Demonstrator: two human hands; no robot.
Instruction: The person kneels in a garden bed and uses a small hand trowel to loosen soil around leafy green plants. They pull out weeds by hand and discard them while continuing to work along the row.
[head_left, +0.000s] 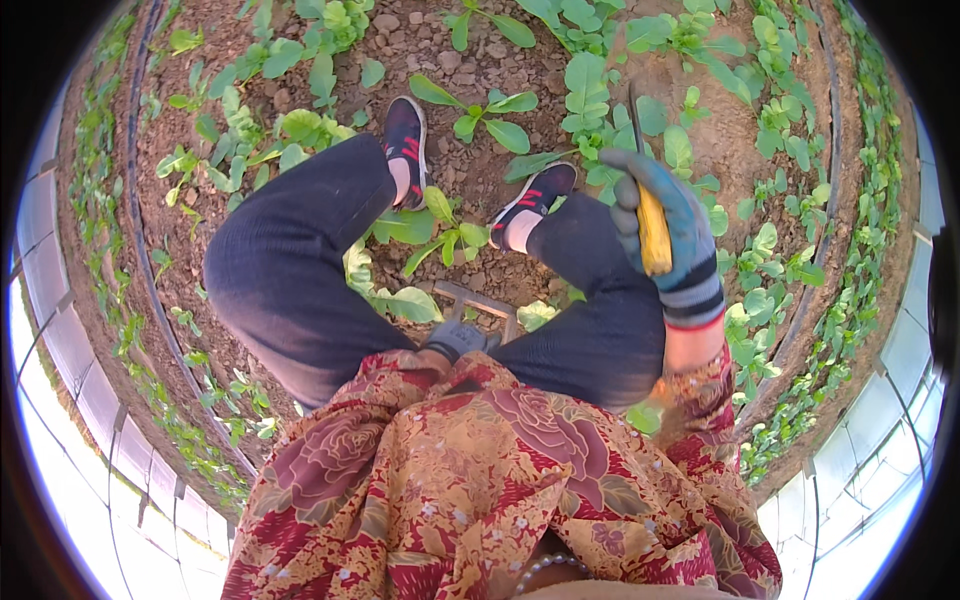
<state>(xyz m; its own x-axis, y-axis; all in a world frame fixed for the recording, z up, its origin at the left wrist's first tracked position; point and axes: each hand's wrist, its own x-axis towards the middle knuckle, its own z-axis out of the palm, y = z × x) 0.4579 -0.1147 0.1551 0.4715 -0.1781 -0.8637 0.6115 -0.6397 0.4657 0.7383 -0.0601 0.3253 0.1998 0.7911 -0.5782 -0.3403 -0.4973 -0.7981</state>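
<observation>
My right hand (667, 217), in a blue-grey coated glove with a striped cuff, is closed around the yellow handle (654, 232) of a garden hand tool. Its thin dark metal shank (635, 116) points away from me over the leafy plants, and the far end is blurred. Low between my thighs, my left hand (457, 337) in a grey glove is at a small wooden frame (487, 301), perhaps a low stool. My lap and sleeve hide part of that hand, so its grip is unclear. A young leafy plant (450, 234) grows between my shoes.
Another seedling (480, 116) stands in the cloddy soil (450, 45) beyond my feet. Denser leafy plants (592, 97) grow ahead on the right, others (240, 127) on the left. Dark irrigation hoses (139, 150) run along both sides. Pale panels (45, 217) edge the plot.
</observation>
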